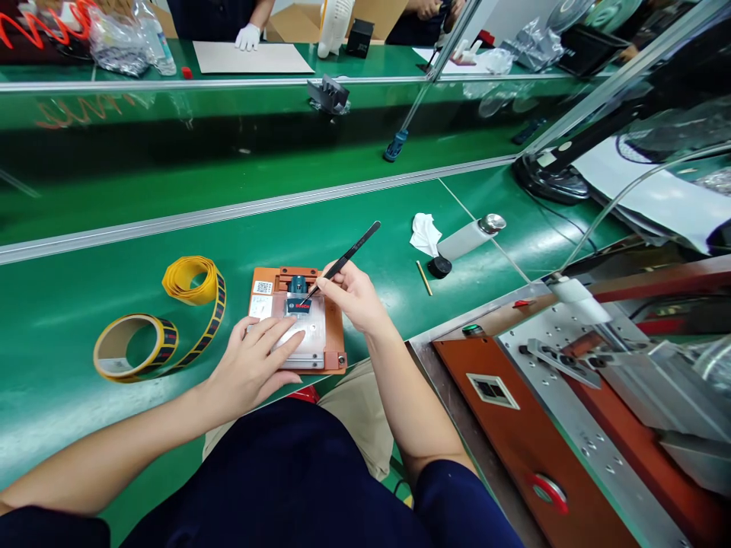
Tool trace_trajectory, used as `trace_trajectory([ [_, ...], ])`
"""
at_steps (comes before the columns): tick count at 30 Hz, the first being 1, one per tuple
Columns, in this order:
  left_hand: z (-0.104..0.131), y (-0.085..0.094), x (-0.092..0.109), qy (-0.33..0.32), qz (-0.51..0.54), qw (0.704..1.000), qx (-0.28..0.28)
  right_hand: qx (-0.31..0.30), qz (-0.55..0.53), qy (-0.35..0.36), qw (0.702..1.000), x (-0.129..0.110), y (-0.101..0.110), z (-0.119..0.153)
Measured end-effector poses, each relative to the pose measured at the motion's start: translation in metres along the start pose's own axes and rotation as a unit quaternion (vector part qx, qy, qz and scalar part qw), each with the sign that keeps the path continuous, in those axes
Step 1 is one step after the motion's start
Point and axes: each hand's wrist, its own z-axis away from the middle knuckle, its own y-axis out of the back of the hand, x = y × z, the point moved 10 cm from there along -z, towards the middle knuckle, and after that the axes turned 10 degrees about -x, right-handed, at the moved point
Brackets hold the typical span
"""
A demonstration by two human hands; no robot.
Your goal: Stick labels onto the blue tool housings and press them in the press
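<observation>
At the far left of the green bench lay a roll of yellow label tape, its free end looping away toward a second coil; neither hand touched it. Just right of the roll, the left hand rested flat, fingers spread and closed on nothing, pressing on the pale metal plate of an orange fixture that sat near the bench's front edge. A small QR sticker showed on the fixture's upper left corner.

In the fixture's upper recess sat a small dark blue part with a red mark on its face. The right hand pinched a pair of black tweezers between thumb and fingers, the tips down at the face of the blue part. Whether the tips held anything, such as a small label, was too small to tell.

By the look of it, the step in hand was fine placement or adjustment on the blue part, with the left hand steadying the fixture. The next move would seem to call for a light, exact touch at the tips and no shifting of the plate.

Farther right lay a crumpled white wipe, a white bottle on its side, a black cap and a thin stick. At the far right stood an orange-and-metal machine bed.
</observation>
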Motion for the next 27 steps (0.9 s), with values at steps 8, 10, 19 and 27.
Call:
trace_trajectory([
  [8, -0.017, 0.002, -0.002, 0.018, -0.021, 0.999, -0.029, -0.005, 0.043, 0.012, 0.999, -0.004, 0.002, 0.000],
  [10, -0.018, 0.001, -0.004, 0.021, -0.013, 0.999, -0.032, -0.003, 0.049, 0.012, 0.999, -0.003, 0.001, -0.001],
  [19, -0.030, 0.011, -0.012, 0.039, 0.008, 0.999, 0.001, 0.209, -0.054, 0.076, 0.973, -0.008, 0.060, 0.020],
  [27, -0.028, 0.015, -0.051, 0.106, 0.152, 0.978, 0.096, 0.284, 0.426, -0.033, 0.858, 0.017, 0.106, 0.079],
])
